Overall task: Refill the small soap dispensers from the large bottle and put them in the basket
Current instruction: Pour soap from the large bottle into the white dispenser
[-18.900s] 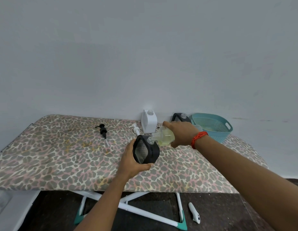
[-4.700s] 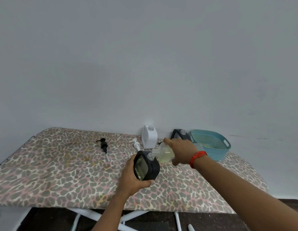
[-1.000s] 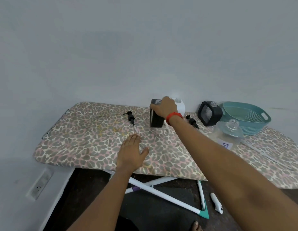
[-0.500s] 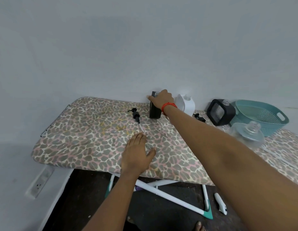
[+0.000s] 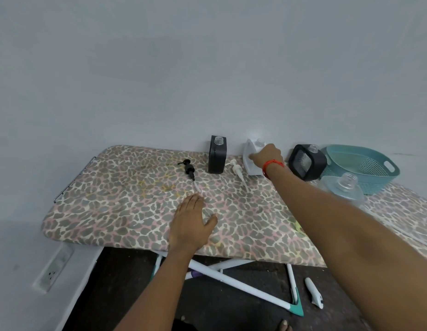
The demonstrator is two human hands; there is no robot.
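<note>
Right hand (image 5: 265, 155) on the white dispenser (image 5: 252, 167).
Its fingers seem curled round the top. Likely light and slippery: hold the flat sides just below them. Left hand (image 5: 189, 223) lies flat.

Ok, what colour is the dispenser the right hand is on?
Plain white; the dispenser under the right hand shows best in the head view.

Leopard-print board (image 5: 126, 211), teal basket (image 5: 375, 177), black (image 5: 217, 155) and white dispensers (image 5: 252, 161).

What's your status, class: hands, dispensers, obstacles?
Left hand flat on board. Right hand grips white dispenser, uncapped. Black dispenser stands between it and basket.
</note>
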